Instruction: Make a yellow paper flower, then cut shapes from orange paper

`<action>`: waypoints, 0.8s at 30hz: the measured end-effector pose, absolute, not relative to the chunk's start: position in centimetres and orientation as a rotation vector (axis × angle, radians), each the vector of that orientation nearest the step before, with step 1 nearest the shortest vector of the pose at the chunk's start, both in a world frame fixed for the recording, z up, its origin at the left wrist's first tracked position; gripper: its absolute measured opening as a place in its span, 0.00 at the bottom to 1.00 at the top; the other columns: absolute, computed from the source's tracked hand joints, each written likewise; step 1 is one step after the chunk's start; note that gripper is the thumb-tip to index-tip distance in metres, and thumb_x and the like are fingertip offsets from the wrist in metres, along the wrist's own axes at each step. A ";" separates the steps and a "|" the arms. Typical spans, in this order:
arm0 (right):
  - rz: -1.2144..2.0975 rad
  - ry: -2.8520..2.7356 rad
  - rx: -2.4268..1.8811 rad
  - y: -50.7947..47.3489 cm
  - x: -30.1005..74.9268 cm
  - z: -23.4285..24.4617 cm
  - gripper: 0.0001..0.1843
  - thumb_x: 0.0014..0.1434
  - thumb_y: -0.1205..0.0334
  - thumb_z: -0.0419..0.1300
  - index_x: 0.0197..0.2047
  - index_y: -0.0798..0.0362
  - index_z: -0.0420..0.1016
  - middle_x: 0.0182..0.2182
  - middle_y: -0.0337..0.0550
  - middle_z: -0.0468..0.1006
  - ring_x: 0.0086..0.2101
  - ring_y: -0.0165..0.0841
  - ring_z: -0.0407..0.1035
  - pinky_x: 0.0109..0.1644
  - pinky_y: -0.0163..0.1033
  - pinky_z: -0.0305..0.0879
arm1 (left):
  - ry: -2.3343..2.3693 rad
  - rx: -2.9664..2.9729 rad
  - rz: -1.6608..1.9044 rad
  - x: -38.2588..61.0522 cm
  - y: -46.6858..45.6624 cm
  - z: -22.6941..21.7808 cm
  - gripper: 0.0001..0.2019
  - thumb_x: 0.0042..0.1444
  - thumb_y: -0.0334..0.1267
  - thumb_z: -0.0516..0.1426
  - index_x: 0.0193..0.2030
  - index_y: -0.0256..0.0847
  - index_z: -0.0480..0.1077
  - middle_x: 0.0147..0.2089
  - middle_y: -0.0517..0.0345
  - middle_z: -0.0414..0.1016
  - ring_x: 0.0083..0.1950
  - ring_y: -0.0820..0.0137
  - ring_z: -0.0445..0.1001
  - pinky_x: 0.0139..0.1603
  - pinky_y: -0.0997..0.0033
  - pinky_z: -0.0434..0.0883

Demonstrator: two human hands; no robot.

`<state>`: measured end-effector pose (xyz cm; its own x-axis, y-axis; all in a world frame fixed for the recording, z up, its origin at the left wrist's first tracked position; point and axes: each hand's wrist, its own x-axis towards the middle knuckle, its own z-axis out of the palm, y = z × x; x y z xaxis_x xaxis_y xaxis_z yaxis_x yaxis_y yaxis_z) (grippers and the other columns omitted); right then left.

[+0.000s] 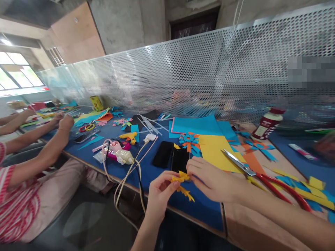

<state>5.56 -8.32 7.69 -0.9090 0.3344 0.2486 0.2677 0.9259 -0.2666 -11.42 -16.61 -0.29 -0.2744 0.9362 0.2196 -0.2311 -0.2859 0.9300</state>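
Note:
Between my two hands, over the table's front edge, is a fringed yellow paper strip [185,193] with jagged cuts. My left hand [162,190] pinches it between thumb and fingers. The fingertips of my right hand [205,177] close on its other end, partly hidden behind the knuckles. Just behind my hands lie two dark phones [162,154], side by side. A blue and orange paper flower [188,139] rests behind them, beside a yellow paper sheet [217,148]. Red-handled scissors [255,172] lie to the right of my right hand, blades pointing away to the left.
A yellow glue gun [129,137], glue sticks [151,124] and tangled cables [128,174] lie left of the phones. Blue paper sheets [195,123] lie before a perforated metal screen [162,76]. A bottle [268,123] stands right. Another person's arms [42,150] work at the left.

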 end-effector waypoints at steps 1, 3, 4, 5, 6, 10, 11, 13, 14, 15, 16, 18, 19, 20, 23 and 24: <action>0.276 -2.815 -0.432 -8.6 5.9 7.8 0.10 0.63 0.69 0.45 0.31 0.55 0.63 0.32 0.45 0.67 0.35 0.35 0.58 0.41 0.44 0.60 | 1.028 1.096 1.700 -11.2 -16.7 -0.4 0.02 0.51 0.33 0.63 0.32 0.38 0.77 0.41 0.53 0.75 0.41 0.70 0.74 0.39 0.75 0.71; 0.195 -2.831 -0.395 -9.2 6.5 8.0 0.09 0.62 0.69 0.46 0.32 0.56 0.64 0.33 0.46 0.68 0.35 0.36 0.58 0.41 0.45 0.60 | 1.011 1.176 1.697 -10.9 -16.9 -0.5 0.01 0.52 0.32 0.63 0.32 0.39 0.77 0.40 0.54 0.75 0.40 0.70 0.74 0.38 0.75 0.71; 0.171 -2.828 -0.379 -9.4 6.8 8.1 0.09 0.61 0.69 0.47 0.31 0.56 0.65 0.33 0.46 0.68 0.35 0.36 0.58 0.41 0.45 0.59 | 0.999 1.220 1.695 -10.8 -16.9 -0.5 0.01 0.52 0.32 0.63 0.32 0.39 0.77 0.39 0.54 0.74 0.40 0.70 0.74 0.38 0.74 0.71; 0.157 -2.816 -0.373 -9.7 7.0 8.2 0.08 0.60 0.69 0.48 0.31 0.56 0.65 0.33 0.47 0.68 0.35 0.36 0.58 0.41 0.45 0.60 | 0.981 1.265 1.699 -10.8 -17.0 -0.5 0.02 0.51 0.31 0.63 0.32 0.40 0.78 0.39 0.54 0.75 0.40 0.69 0.74 0.38 0.73 0.71; 0.158 -2.799 -0.379 -10.0 7.3 8.3 0.07 0.59 0.69 0.49 0.31 0.56 0.66 0.33 0.47 0.69 0.36 0.36 0.59 0.41 0.45 0.60 | 0.959 1.309 1.706 -10.7 -17.0 -0.5 0.02 0.51 0.31 0.63 0.33 0.40 0.78 0.38 0.54 0.75 0.39 0.69 0.74 0.39 0.72 0.72; 0.273 -2.689 -0.443 -10.9 7.9 8.5 0.04 0.55 0.66 0.55 0.35 0.55 0.69 0.34 0.46 0.70 0.36 0.37 0.61 0.40 0.44 0.62 | 0.881 1.453 1.775 -10.4 -17.1 -0.4 0.03 0.52 0.32 0.63 0.34 0.42 0.78 0.35 0.53 0.75 0.38 0.68 0.73 0.39 0.69 0.71; 0.325 -2.655 -0.452 -11.0 7.9 8.5 0.06 0.54 0.66 0.57 0.36 0.55 0.70 0.34 0.46 0.71 0.37 0.37 0.62 0.40 0.44 0.63 | 0.870 1.481 1.787 -10.3 -17.1 -0.4 0.03 0.52 0.33 0.63 0.34 0.42 0.78 0.34 0.53 0.75 0.38 0.67 0.72 0.39 0.68 0.71; 0.426 -2.577 -0.440 -11.2 8.0 8.3 0.07 0.53 0.66 0.59 0.38 0.53 0.71 0.34 0.44 0.72 0.36 0.35 0.64 0.41 0.42 0.65 | 0.852 1.524 1.799 -10.2 -17.1 -0.3 0.03 0.52 0.34 0.63 0.34 0.42 0.78 0.34 0.53 0.75 0.38 0.67 0.72 0.39 0.68 0.70; 0.475 -2.543 -0.429 -11.3 8.0 8.2 0.07 0.53 0.67 0.59 0.38 0.53 0.71 0.34 0.43 0.73 0.36 0.34 0.65 0.41 0.41 0.65 | 0.845 1.541 1.801 -10.2 -17.1 -0.2 0.03 0.52 0.34 0.63 0.34 0.42 0.78 0.33 0.53 0.75 0.38 0.67 0.72 0.38 0.68 0.70; 0.522 -2.512 -0.420 -11.3 8.0 8.1 0.06 0.54 0.67 0.58 0.37 0.52 0.72 0.33 0.42 0.73 0.36 0.33 0.66 0.41 0.40 0.66 | 0.838 1.557 1.804 -10.1 -17.1 -0.2 0.03 0.52 0.34 0.63 0.35 0.42 0.78 0.33 0.53 0.75 0.38 0.67 0.71 0.39 0.68 0.70; 0.569 -2.485 -0.415 -11.4 8.0 8.1 0.04 0.55 0.68 0.58 0.36 0.52 0.72 0.32 0.42 0.73 0.35 0.32 0.66 0.40 0.39 0.66 | 0.833 1.572 1.805 -10.1 -17.1 -0.1 0.03 0.52 0.33 0.63 0.35 0.42 0.78 0.33 0.54 0.75 0.38 0.67 0.71 0.39 0.67 0.70; 0.671 -2.442 -0.429 -11.5 8.0 7.9 0.04 0.58 0.68 0.57 0.35 0.52 0.72 0.31 0.41 0.73 0.35 0.31 0.67 0.38 0.36 0.67 | 0.824 1.606 1.802 -10.2 -17.1 0.0 0.04 0.52 0.32 0.63 0.36 0.42 0.78 0.33 0.54 0.75 0.39 0.67 0.71 0.40 0.67 0.69; 0.723 -2.421 -0.447 -11.5 8.0 7.9 0.04 0.58 0.68 0.57 0.35 0.52 0.72 0.31 0.41 0.73 0.34 0.30 0.67 0.37 0.36 0.67 | 0.817 1.622 1.803 -10.2 -17.2 0.0 0.04 0.52 0.32 0.63 0.36 0.42 0.78 0.34 0.54 0.76 0.39 0.67 0.71 0.40 0.67 0.69; 0.773 -2.396 -0.462 -11.6 8.0 7.9 0.04 0.59 0.67 0.57 0.35 0.52 0.72 0.32 0.41 0.73 0.34 0.30 0.68 0.37 0.35 0.67 | 0.812 1.632 1.803 -10.2 -17.2 0.1 0.05 0.53 0.32 0.62 0.36 0.43 0.78 0.34 0.54 0.76 0.39 0.67 0.71 0.40 0.67 0.69; 0.880 -2.313 -0.494 -11.8 7.9 7.8 0.02 0.58 0.67 0.58 0.35 0.53 0.72 0.32 0.40 0.72 0.33 0.28 0.68 0.37 0.34 0.68 | 0.801 1.653 1.804 -10.2 -17.4 0.3 0.04 0.53 0.33 0.62 0.36 0.42 0.78 0.34 0.53 0.76 0.39 0.67 0.71 0.41 0.66 0.68; 0.900 -2.287 -0.497 -11.9 7.9 7.8 0.02 0.58 0.67 0.58 0.35 0.53 0.72 0.32 0.40 0.72 0.33 0.28 0.68 0.37 0.33 0.68 | 0.803 1.660 1.803 -10.2 -17.4 0.3 0.04 0.53 0.33 0.62 0.36 0.42 0.78 0.34 0.53 0.76 0.38 0.67 0.71 0.40 0.66 0.68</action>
<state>7.86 -11.86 7.77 -0.7348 0.5390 0.4118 0.1136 0.6963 -0.7087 -10.23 -17.43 0.31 -0.0810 0.7430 0.6644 -0.0031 -0.6667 0.7453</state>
